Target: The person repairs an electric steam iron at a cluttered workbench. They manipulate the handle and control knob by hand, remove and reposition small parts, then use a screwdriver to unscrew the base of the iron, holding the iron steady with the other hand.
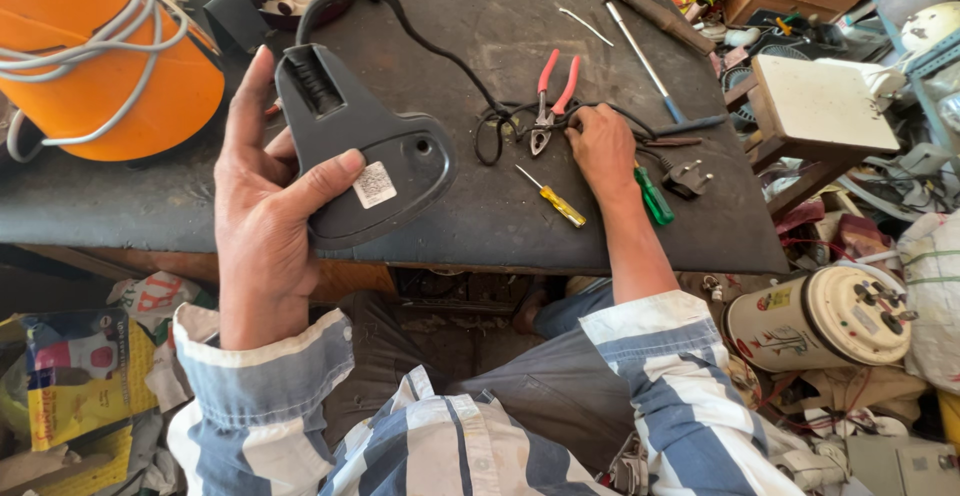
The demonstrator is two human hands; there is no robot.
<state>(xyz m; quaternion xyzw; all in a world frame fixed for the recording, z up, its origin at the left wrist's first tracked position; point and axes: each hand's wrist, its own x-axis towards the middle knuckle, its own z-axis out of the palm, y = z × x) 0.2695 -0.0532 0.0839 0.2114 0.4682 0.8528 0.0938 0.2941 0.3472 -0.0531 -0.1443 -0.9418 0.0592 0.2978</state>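
Black part [370, 146] held up over desk [200, 206] by left hand [262, 206]; thumb pressed on its face by white sticker, fingers [250, 96] wrapped behind. Black cord [430, 51] seen running from part to knot beside pliers [552, 101]. Right hand [603, 151] laid flat on desk, fingers bent onto cord by pliers; grip cannot be told. Desk dark, worn. Yellow screwdriver [552, 199] seen between hands, green one [656, 196] and plug [688, 178] just right. Orange pot [100, 66] at far left. Clutter seen all round floor.

I am looking at a repair workshop. Pliers [549, 106] and screwdrivers [551, 196] lie on a worn dark surface [480, 26]. Old appliances [822, 318] and scrap crowd around it.
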